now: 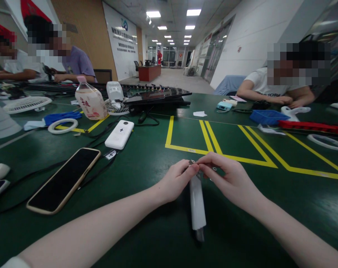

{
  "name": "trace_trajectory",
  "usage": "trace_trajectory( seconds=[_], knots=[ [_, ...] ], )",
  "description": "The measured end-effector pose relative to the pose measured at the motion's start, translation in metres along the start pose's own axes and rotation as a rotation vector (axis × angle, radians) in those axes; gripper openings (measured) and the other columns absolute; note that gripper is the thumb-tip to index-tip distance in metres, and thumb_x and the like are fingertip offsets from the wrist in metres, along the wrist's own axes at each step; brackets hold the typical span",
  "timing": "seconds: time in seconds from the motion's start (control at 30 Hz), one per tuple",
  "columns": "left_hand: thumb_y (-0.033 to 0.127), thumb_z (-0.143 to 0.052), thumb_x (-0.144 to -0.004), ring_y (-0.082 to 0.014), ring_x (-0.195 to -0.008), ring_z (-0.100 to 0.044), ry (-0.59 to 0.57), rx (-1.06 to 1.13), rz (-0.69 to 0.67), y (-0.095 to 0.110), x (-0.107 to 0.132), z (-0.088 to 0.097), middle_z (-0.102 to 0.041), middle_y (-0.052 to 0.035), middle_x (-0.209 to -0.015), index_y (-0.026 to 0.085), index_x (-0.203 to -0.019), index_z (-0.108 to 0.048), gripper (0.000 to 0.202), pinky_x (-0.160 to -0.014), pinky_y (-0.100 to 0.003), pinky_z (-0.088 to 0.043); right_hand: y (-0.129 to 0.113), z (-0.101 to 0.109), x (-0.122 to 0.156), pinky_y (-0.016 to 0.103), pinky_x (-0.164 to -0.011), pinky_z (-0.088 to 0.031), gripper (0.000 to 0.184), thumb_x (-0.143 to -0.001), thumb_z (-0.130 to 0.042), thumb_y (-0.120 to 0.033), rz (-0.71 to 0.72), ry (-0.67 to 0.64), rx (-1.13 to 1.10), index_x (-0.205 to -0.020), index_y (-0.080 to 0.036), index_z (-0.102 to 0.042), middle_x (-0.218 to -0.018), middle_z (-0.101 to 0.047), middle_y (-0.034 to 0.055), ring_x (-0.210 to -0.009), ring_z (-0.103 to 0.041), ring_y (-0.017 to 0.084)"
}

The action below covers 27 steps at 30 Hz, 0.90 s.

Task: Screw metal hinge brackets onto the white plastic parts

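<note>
A long white bar-shaped piece (197, 204) with a dark lower end points toward me over the green table. My left hand (177, 179) is closed round its far end, where a small metallic bit shows. Meeting it there, my right hand (227, 175) pinches with thumb and forefinger at the same end. Whatever lies between those fingertips is too small and covered to name. Beside the right fingers a small pale ring (214, 169) is visible, partly hidden by the hand.
At left lie a phone (64, 180), a white power bank (120, 134) marked 4, black cables and a peach drink bottle (91, 99). Yellow tape (191, 150) marks the table (146, 230) ahead. A blue tray (269, 117) stands at right. Other people sit across the table.
</note>
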<state>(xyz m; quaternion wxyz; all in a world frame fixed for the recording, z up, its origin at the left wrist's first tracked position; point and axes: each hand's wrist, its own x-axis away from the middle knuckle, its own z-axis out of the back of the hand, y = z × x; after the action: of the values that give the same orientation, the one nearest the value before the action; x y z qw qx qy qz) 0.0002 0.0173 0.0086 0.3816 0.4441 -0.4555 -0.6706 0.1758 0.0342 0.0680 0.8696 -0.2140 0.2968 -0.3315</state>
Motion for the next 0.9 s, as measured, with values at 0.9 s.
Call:
trace_trajectory(
  seconds=[0.9],
  knots=[
    [0.069,-0.028,-0.092,-0.0193,-0.084,-0.052,0.001,-0.023,-0.013,0.0005,-0.0007,-0.0003,-0.058,-0.0057,-0.09,0.015,-0.09,-0.058,0.061,-0.078,-0.031,-0.043,0.0037,-0.0049,0.0054,0.028,-0.078,-0.054,0.015,-0.095,-0.047,-0.01,0.353,0.18,0.24,-0.104,-0.018,-0.057,-0.1,-0.062,0.0051,-0.093,-0.063,0.016]
  ],
)
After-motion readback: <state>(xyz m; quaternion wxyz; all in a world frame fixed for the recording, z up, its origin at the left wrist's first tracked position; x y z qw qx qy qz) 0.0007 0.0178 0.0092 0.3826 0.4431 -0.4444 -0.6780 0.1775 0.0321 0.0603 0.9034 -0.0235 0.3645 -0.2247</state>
